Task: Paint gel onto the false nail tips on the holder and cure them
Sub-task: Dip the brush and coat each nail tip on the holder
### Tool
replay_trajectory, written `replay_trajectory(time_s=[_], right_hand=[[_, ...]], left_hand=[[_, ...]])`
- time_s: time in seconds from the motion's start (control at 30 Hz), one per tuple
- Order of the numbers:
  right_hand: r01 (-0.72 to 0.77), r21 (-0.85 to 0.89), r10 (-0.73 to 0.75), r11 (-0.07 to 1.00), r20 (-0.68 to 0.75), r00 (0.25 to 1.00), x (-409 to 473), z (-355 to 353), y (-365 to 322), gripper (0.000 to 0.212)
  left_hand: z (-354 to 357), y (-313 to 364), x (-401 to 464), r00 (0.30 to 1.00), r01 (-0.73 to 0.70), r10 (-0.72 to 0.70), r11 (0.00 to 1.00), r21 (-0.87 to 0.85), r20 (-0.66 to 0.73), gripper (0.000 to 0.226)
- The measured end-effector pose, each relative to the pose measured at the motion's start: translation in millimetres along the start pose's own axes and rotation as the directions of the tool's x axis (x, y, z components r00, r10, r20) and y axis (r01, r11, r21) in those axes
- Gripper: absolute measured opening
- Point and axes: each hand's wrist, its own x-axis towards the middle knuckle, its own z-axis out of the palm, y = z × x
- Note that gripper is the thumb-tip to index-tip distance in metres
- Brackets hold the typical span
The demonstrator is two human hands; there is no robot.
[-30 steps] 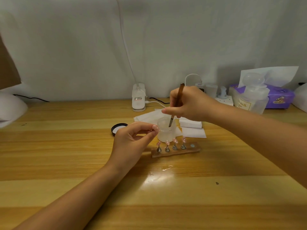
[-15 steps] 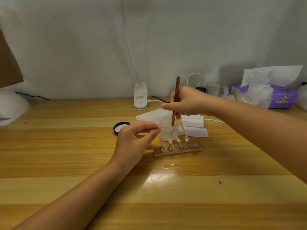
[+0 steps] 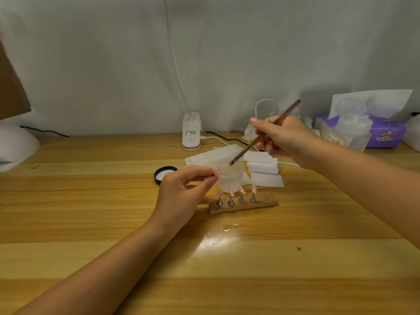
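Observation:
A wooden holder (image 3: 270,203) lies mid-table with several pink dotted nail tips (image 3: 241,190) on metal stands; its rightmost magnet is bare. Behind it stands an open frosted gel jar (image 3: 229,178). My left hand (image 3: 181,192) pinches one pink dotted nail tip (image 3: 217,172) on its stand just left of the jar. My right hand (image 3: 280,138) grips a brown brush (image 3: 263,134), tilted, with its bristles at the jar's mouth.
The jar's black lid (image 3: 164,173) lies left of the jar. White wipes (image 3: 261,167) are stacked behind the holder. A white clip lamp base (image 3: 191,135), cables, a clear pump bottle (image 3: 350,130) and a purple tissue pack (image 3: 386,133) line the back wall. A white curing lamp (image 3: 16,144) sits far left.
The brush went from upright in the jar to tilted, its handle swinging right and its tip rising to the jar's mouth. My left hand kept still with the nail tip.

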Motion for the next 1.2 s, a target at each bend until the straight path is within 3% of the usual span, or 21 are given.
replay_trajectory(time_s=[0.47, 0.73, 0.87, 1.0, 1.07, 1.2], right_hand=[[-0.069, 0.152, 0.085, 0.986, -0.102, 0.991, -11, -13, 16, 0.032], [0.009, 0.298, 0.054, 0.954, -0.203, 0.978, -22, -16, 14, 0.031], [0.204, 0.229, -0.165, 0.952, -0.180, 0.970, -45, -5, 19, 0.028], [0.635, -0.055, -0.631, 0.771, -0.204, 0.749, -77, 11, 33, 0.017], [0.674, -0.082, -0.676, 0.734, -0.171, 0.716, -86, 18, 40, 0.023], [0.626, -0.046, -0.618, 0.779, -0.225, 0.753, -91, 27, 42, 0.029]], left_hand=[[1, 2, -1, 1.000, 0.014, -0.014, 1.000, -0.003, 0.001, 0.025], [1, 2, -1, 1.000, 0.017, -0.017, 1.000, 0.006, 0.012, 0.023], [1, 3, -1, 0.999, -0.021, 0.019, 0.999, 0.050, 0.043, 0.023], [3, 3, -3, 0.996, -0.068, 0.062, 0.993, 0.093, 0.059, 0.022], [4, 4, -4, 0.995, -0.082, 0.075, 0.991, 0.107, 0.070, 0.019], [4, 4, -4, 0.988, -0.123, 0.108, 0.982, 0.145, 0.107, 0.021]])
